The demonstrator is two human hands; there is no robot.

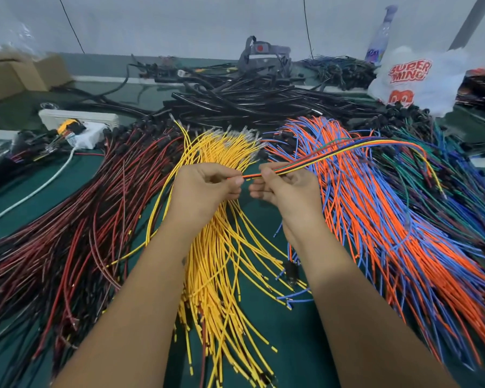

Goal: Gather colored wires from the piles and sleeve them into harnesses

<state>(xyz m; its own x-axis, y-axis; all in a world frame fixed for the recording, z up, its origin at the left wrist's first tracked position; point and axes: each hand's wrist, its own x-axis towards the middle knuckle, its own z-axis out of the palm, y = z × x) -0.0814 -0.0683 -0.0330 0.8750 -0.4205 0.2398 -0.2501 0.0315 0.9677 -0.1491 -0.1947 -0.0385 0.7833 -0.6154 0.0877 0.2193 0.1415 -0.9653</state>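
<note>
A thin bundle of mixed wires [347, 148], orange, yellow, green, blue and black, arcs up and to the right over the piles. My right hand [286, 191] grips it near its left end. My left hand [207, 186] pinches the bundle's tips between thumb and fingers, just left of the right hand. Both hands hover above the yellow wire pile [221, 261] in the middle. A red and black wire pile [76, 233] lies to the left. An orange and blue wire pile [389, 219] lies to the right, with green and dark blue wires [445, 163] beyond it.
Black sleeving tubes [249, 99] are heaped at the back of the green table [280, 331]. A white power strip [79, 119] and cardboard box [9, 77] sit back left. A white plastic bag [415, 79] and a bottle [381, 35] stand back right.
</note>
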